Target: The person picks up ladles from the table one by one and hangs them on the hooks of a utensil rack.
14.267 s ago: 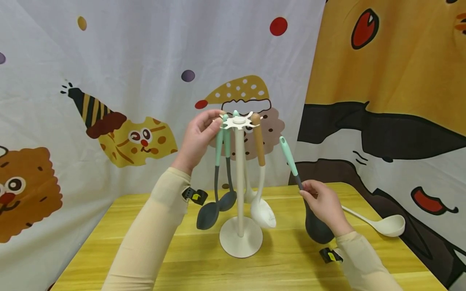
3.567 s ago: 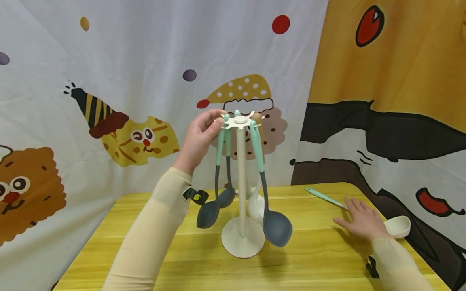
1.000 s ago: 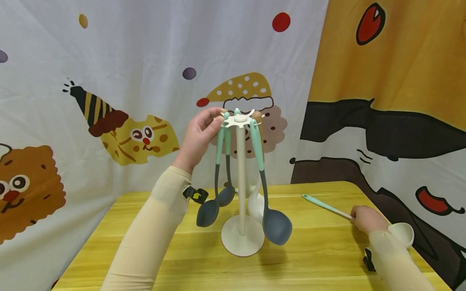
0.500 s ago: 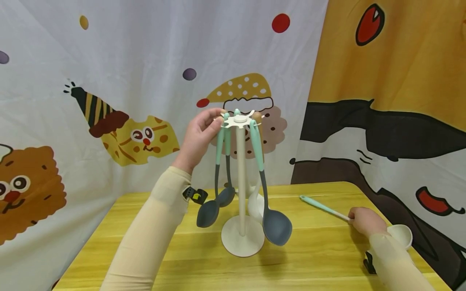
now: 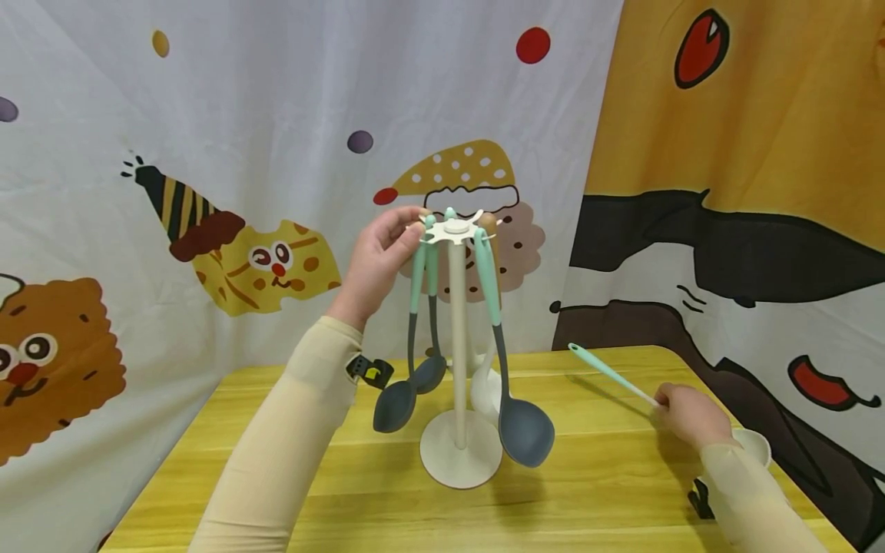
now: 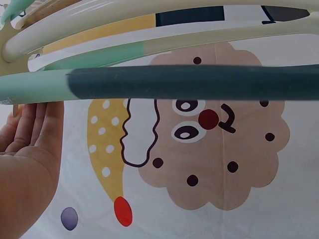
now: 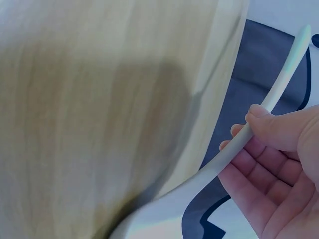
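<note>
A cream utensil rack stands upright on a round base. My left hand pinches the left edge of its hooked top, thumb and fingertips right beside a mint handle. In the left wrist view, the left-hand fingers show behind a mint-and-dark handle. My right hand grips the white shaft of a ladle with a mint handle. That handle slants up off the table, casting a shadow. The cream bowl is partly hidden behind my right wrist. Thumb and fingertips pinch the ladle shaft in the right wrist view.
From the rack hang a dark grey ladle at front right, two dark grey spoon-like utensils at left, and white utensils behind. The wooden table ends near a printed curtain.
The dark ladle, earlier in my right hand, now hangs on the rack. My right hand moved to the white ladle, closed round its shaft and raised its handle end. My left hand stays put.
</note>
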`<state>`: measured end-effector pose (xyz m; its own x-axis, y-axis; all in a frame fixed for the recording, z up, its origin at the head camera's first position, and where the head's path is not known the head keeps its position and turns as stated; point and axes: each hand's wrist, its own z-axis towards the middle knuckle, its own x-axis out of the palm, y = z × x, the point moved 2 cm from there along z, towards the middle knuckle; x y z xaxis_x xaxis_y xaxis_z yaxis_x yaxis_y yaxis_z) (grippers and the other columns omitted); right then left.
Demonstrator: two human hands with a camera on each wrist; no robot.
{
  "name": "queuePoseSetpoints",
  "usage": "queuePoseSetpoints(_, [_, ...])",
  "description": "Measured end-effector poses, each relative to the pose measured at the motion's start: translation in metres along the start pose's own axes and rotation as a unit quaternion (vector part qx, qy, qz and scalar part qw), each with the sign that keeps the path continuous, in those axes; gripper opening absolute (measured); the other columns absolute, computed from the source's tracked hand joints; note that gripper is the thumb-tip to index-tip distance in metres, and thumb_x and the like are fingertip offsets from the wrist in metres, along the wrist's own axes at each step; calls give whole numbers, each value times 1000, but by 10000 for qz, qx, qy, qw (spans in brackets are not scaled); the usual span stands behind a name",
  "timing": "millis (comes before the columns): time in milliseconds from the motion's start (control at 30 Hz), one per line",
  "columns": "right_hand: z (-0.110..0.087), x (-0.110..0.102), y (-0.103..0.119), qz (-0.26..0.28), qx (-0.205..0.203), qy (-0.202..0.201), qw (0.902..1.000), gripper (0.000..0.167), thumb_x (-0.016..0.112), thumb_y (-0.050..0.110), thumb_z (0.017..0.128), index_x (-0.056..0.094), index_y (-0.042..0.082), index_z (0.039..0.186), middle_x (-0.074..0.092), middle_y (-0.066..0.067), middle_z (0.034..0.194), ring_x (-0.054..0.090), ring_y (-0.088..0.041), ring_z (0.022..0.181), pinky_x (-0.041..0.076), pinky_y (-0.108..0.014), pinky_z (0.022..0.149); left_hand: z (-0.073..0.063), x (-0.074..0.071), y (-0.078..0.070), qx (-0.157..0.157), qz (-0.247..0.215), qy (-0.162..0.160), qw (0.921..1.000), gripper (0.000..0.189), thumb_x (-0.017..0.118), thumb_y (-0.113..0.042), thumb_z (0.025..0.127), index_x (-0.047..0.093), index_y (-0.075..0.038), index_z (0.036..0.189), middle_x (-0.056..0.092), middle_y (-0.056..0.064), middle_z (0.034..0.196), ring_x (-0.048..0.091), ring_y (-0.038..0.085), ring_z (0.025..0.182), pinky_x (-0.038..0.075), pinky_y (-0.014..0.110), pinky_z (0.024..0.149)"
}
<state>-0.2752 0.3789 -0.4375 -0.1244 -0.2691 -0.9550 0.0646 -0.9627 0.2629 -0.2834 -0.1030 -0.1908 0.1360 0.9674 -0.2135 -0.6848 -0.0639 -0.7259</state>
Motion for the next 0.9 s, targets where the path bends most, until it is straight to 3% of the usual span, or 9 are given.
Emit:
queuePoseSetpoints(300, [-2, -4, 21, 76, -345, -407, 9985, 8, 70, 8, 90, 63, 5, 88, 57, 0, 72, 45, -18, 59, 38, -35, 53, 0, 0, 1, -39, -4, -15, 10000, 33, 53, -19, 102, 57, 1, 129, 63, 11, 113, 59, 19, 99, 51, 32, 89])
queuePoseSetpoints(900, [-2, -12, 52, 456, -732, -1181, 9892, 7, 70, 7, 90, 63, 4, 91, 64, -6, 80, 52, -20, 64, 44, -41, 58, 0, 0, 0, -37, -36, -28, 10000, 33, 53, -17, 102, 57, 1, 129, 63, 10, 112, 58, 19, 98, 51, 31, 88])
